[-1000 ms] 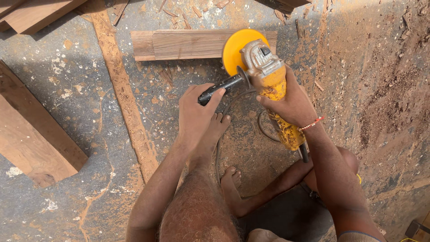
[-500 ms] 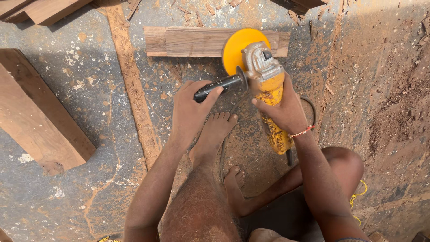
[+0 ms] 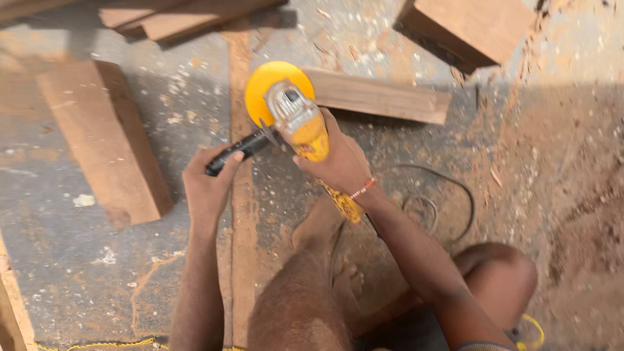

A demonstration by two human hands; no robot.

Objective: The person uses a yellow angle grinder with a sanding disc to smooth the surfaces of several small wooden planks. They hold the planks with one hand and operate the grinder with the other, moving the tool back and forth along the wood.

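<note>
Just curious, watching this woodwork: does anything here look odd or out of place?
Yes. The person's bare foot rests on the floor just below the yellow grinder, near its cord, which lies looped loosely. Sawdust is heaped at right.

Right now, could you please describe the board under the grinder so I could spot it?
Start at the yellow grinder held in both hands. The board runs rightward from behind its disc, flat on the concrete floor. It is thinner than the chunky blocks nearby.
</note>
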